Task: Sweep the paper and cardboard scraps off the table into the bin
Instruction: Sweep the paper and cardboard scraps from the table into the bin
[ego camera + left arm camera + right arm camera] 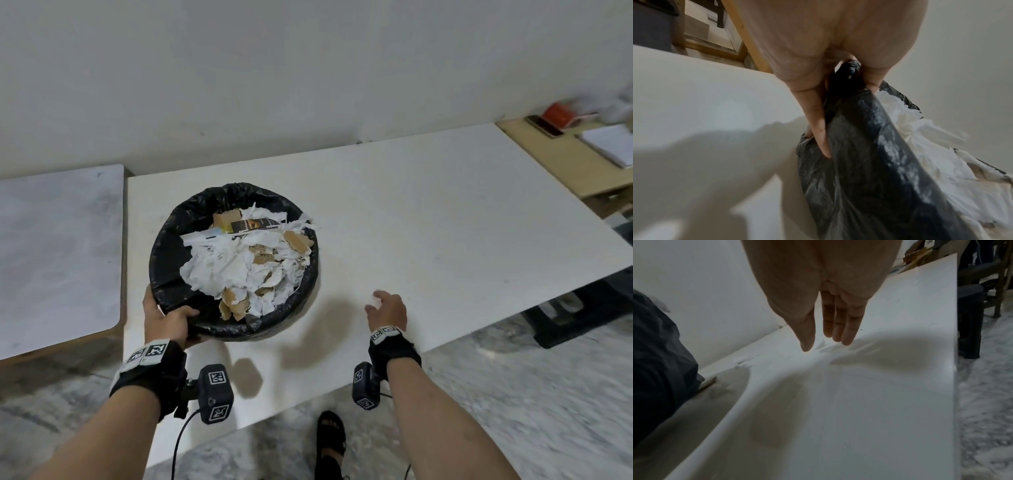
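A round bin lined with a black bag stands on the white table, left of centre. Torn white paper and brown cardboard scraps fill it to the rim. My left hand grips the bin's near rim, thumb over the edge; in the left wrist view its fingers curl round the black liner. My right hand hovers just over the table to the bin's right, fingers straight and together, holding nothing. The bin's dark side shows at the left of the right wrist view.
A grey table adjoins on the left. A wooden desk at the far right carries papers and a red object. The white table's near edge runs diagonally; my sandalled foot stands on the marble floor below it.
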`<state>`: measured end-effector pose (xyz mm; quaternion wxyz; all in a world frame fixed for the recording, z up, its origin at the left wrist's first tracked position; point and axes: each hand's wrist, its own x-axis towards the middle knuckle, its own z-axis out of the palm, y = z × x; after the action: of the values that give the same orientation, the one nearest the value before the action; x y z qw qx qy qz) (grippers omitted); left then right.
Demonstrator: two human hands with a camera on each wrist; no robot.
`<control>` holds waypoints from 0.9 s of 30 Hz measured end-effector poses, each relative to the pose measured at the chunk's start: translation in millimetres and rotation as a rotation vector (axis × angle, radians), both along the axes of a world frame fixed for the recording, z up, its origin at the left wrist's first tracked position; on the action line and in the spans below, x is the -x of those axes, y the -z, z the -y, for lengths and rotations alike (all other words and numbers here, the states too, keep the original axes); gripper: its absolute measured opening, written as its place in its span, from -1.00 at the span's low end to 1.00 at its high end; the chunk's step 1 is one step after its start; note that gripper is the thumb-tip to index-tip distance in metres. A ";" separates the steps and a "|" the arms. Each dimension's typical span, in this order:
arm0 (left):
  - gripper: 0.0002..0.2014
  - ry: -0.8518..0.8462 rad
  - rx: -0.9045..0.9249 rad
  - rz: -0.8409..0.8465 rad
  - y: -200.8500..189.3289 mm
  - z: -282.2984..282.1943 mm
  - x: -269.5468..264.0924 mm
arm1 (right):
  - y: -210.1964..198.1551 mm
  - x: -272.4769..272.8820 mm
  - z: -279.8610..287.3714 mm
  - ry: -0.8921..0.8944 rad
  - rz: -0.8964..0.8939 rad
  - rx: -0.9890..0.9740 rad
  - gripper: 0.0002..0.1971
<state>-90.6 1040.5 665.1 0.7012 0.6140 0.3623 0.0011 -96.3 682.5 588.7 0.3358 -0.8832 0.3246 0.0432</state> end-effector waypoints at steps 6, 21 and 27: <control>-0.16 0.004 -0.013 0.007 6.4 23.1 -29.2 | 10.2 -28.4 35.0 -0.091 -0.067 0.061 -0.60; -0.17 -0.156 0.001 -0.018 7.7 60.7 -63.0 | 19.0 -58.2 62.4 -0.467 -0.137 0.212 -0.79; -0.16 -0.232 0.006 -0.037 1.5 59.8 -60.7 | -45.8 -107.6 22.3 -0.373 0.153 -0.079 -0.84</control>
<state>-29.9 980.7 663.5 0.6914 0.5657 0.4440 0.0697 11.4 660.1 634.5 0.3802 -0.9148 0.1267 0.0502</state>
